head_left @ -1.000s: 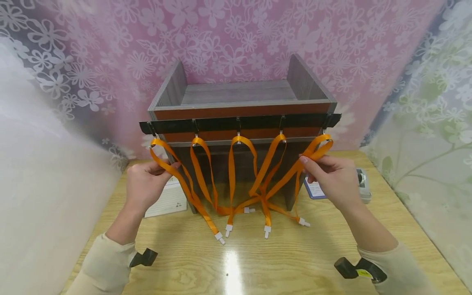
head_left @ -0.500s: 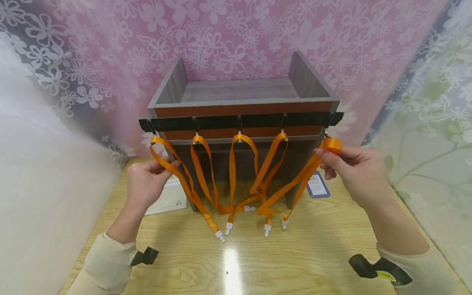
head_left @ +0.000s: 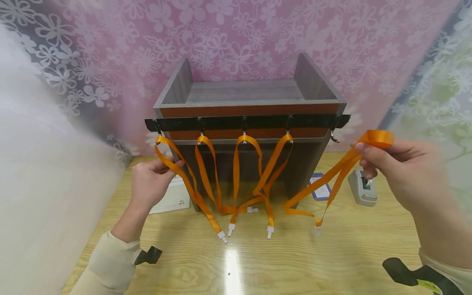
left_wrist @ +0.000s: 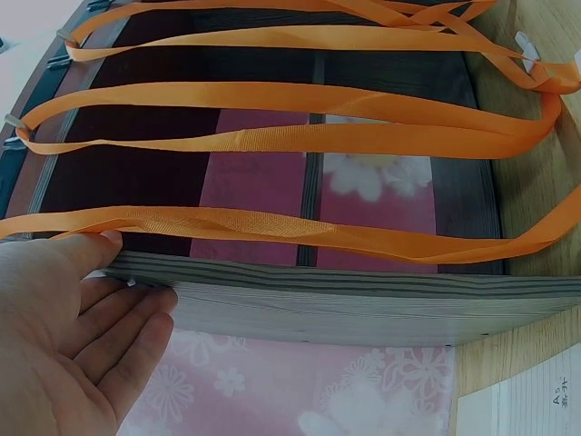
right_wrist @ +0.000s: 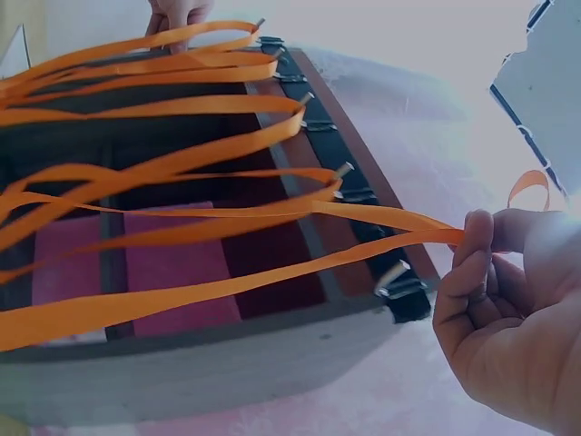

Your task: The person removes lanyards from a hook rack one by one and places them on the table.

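- right hand [head_left: 413, 168]: fingers pinched together on an orange strap [head_left: 348, 157], a loop standing above the grip; the strap slopes down beside the right-hand hook [head_left: 334, 138], apart from it; its white clip [head_left: 318, 229] is blurred, so I cannot tell whether it touches the wooden surface [head_left: 280, 266];
- left hand [head_left: 151, 180]: thumb and fingers closed round the front edge of the shelf [head_left: 317, 78] on its left side; the leftmost strap [head_left: 207, 213] crosses just beside the thumb;
- the black bar [head_left: 265, 122] carries four looped straps on hooks, lower ends lying on the surface;
- lined paper [head_left: 171, 198] left, blue card [head_left: 320, 187] and grey device [head_left: 363, 190] right.
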`<state>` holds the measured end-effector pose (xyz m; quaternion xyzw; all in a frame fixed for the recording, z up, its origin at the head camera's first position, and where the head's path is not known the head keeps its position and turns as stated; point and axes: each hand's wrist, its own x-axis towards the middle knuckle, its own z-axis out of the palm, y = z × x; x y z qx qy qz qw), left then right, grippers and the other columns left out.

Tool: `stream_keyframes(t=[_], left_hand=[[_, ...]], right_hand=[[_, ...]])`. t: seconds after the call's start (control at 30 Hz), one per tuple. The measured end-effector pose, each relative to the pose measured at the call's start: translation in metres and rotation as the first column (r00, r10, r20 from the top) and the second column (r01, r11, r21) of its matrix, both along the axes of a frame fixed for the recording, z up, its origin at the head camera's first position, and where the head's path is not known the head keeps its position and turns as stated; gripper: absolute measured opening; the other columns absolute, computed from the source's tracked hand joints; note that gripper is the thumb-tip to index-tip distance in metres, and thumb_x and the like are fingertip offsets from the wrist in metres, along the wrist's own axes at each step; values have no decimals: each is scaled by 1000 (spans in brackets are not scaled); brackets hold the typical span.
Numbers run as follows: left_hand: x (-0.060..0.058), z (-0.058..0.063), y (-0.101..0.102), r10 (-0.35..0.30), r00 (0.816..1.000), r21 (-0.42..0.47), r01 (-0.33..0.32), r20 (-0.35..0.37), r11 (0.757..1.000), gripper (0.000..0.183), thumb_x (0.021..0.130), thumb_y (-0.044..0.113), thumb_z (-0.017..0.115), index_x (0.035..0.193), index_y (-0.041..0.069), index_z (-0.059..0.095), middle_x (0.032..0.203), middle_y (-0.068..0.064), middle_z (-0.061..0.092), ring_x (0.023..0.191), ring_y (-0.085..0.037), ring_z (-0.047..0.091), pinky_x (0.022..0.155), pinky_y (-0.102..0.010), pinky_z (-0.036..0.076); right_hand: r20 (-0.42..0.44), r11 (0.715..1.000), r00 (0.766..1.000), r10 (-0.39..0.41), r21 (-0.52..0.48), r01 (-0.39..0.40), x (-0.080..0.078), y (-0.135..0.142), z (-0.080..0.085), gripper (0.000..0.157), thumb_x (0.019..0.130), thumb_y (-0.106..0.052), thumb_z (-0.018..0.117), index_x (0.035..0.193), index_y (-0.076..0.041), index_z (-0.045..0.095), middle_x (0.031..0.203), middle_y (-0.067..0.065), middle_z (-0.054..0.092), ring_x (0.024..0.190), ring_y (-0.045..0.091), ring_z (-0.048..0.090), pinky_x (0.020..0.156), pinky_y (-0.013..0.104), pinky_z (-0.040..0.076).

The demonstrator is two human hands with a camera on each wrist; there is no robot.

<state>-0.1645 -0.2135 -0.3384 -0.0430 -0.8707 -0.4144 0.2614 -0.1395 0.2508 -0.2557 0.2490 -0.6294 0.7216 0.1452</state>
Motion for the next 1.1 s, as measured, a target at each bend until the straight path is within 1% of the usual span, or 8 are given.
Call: stream_keyframes(t=[0.13,0.27,0.37,0.47,0.67,0.8,0.9,1.1], left_hand=[[-1,0,1,-15,999,-3,15,-29,1000,22,88,28,79,94,8,82,82,-10,78,67,24,57,61,-9,49],[-1,-2,0,-28,999,8,28,-42,1000,20,87,25,80,92,5,82,82,-12,78,67,22,59,61,-9,50],[0,-2,0,-32,999,17,32,-34,999,22,86,25,80,92,4,82,82,-13,78,67,23,59,61,-9,50],[0,-2,1,-38,999,26,39,-28,999,24,86,26,80,95,4,81,83,-13,78,67,22,59,61,-10,51],[-2,0,0,-32,999,31,33,-29,999,23,86,26,81,96,5,82,85,-11,78,67,20,61,62,-11,52],[-1,-1,0,-27,999,35,28,-19,999,24,86,26,81,95,4,81,85,-13,78,67,21,60,61,-11,51],[0,-1,1,-28,999,44,29,-15,999,23,87,25,80,95,4,81,84,-14,77,67,22,59,61,-10,50],[-1,-2,2,-36,999,49,38,-36,998,22,86,24,80,94,4,81,84,-14,77,67,21,60,62,-10,51]], right_hand=[[-31,997,997,-73,10,73,3,11,7,16,89,22,55,97,21,69,80,11,73,58,18,55,52,21,50],[-64,999,997,-51,-13,50,1,26,3,19,90,24,51,99,22,67,85,11,71,61,19,52,51,24,43],[-23,999,999,-34,-30,34,2,40,-4,24,93,22,48,101,17,70,90,10,72,62,18,50,50,28,35],[12,998,999,-50,-32,50,4,53,-11,26,94,21,47,99,13,71,94,8,74,61,17,49,51,31,29],[11,995,995,-101,-13,101,8,66,-24,27,95,20,47,99,11,72,97,8,76,57,16,49,48,30,29],[37,990,989,-142,4,142,10,70,-31,26,95,18,48,97,10,73,95,6,76,59,14,50,48,28,33],[54,989,988,-147,12,147,11,73,-37,26,95,17,48,96,9,73,91,5,74,60,14,51,49,27,35],[93,987,983,-159,-6,160,14,81,-50,31,96,17,47,99,5,76,76,4,71,56,13,50,50,23,41]])
